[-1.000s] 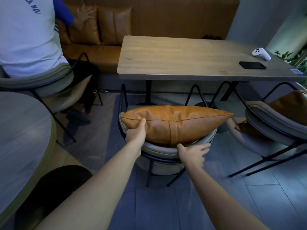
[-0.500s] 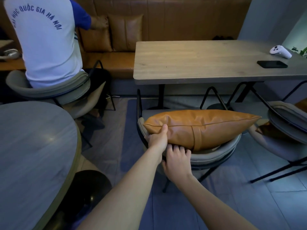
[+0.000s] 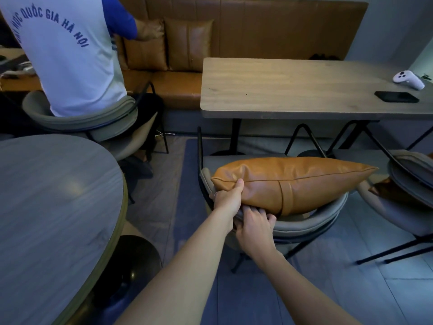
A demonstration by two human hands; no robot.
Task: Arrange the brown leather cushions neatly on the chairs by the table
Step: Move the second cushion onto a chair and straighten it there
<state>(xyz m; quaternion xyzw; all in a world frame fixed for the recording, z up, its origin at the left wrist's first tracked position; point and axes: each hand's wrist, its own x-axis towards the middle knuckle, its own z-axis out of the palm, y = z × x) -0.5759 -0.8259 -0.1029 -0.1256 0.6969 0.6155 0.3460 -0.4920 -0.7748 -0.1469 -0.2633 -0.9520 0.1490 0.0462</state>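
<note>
- Cushion (image 3: 290,181) lay across the top of the chair (image 3: 304,225) backrest, near side of the table (image 3: 293,90); long axis left-right, right tip overhanging past the rest.
- Left hand (image 3: 228,199) was clamped on the cushion's left end, thumb on top at the seam; its fingers were hidden under the cushion.
- Right hand (image 3: 254,227) sat just below it at the cushion's lower left edge, fingers curled and tucked between cushion and backrest. Fingertips hidden, so couldn't tell if it gripped the cushion, the backrest, or just pressed.
- Chair seat mostly hidden behind the cushion; only a grey strip showed.
- Second chair (image 3: 407,181) at right was cut off by the frame edge; a brown cushion corner (image 3: 384,190) showed on its seat, rest hidden.
- Bench (image 3: 257,31) behind the table held two more cushions (image 3: 187,43), left one partly blocked by a seated person (image 3: 63,50) in a white shirt, head out of frame.
- On the table: phone (image 3: 396,96), white controller (image 3: 408,79).
- Round table (image 3: 46,207) at left, cropped.
</note>
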